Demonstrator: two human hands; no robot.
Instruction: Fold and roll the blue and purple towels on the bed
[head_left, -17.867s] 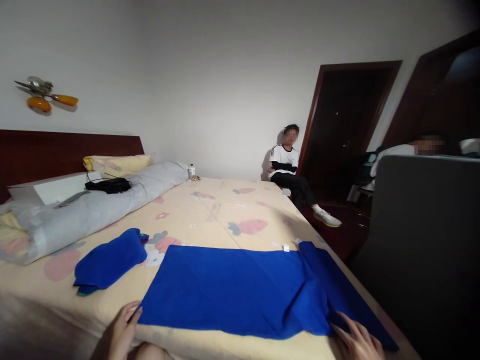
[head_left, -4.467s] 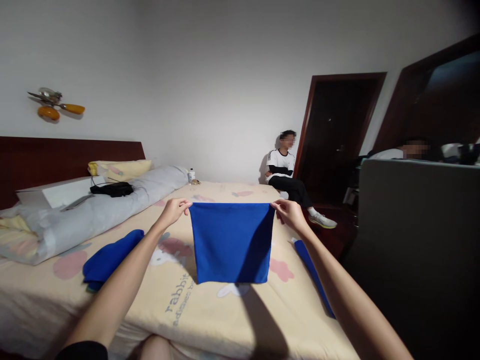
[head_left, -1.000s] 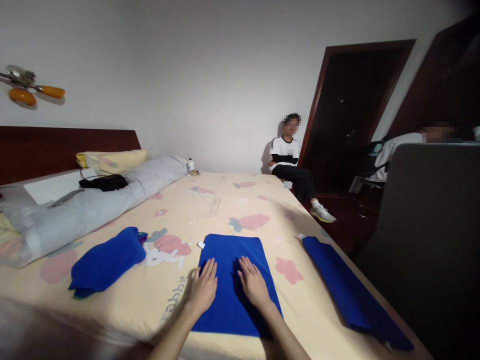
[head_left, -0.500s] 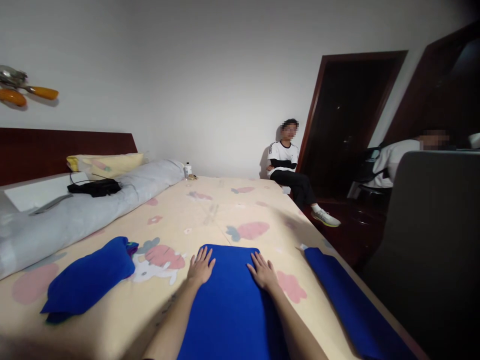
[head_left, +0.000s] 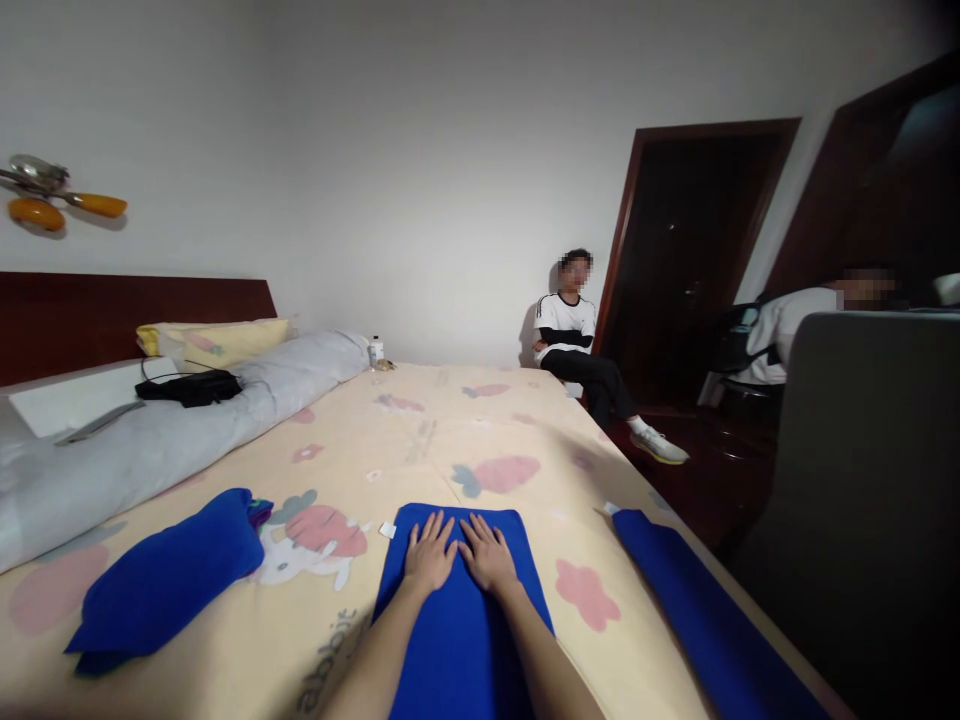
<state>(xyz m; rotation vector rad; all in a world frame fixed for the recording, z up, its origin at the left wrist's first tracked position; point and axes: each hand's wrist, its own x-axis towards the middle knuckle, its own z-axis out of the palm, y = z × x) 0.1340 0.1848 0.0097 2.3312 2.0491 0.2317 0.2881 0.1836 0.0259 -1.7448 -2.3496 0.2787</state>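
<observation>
A folded blue towel (head_left: 457, 625) lies flat on the bed (head_left: 450, 440) right in front of me. My left hand (head_left: 429, 552) and my right hand (head_left: 487, 552) rest palm down on its far half, side by side and almost touching, fingers stretched out. Neither hand holds anything. A white tag (head_left: 387, 530) sticks out at the towel's far left corner.
A stack of folded blue towels (head_left: 165, 580) lies to the left, a long blue towel (head_left: 705, 620) along the bed's right edge. Grey rolled bedding (head_left: 150, 440) and a black pouch (head_left: 191, 387) sit near the headboard. One person (head_left: 577, 345) sits by the door, another (head_left: 810, 315) behind a grey panel (head_left: 862, 480).
My hands have slid together from the towel's far corners toward its middle. Earlier I held the towel up by two corners, then laid it flat on the bed.
</observation>
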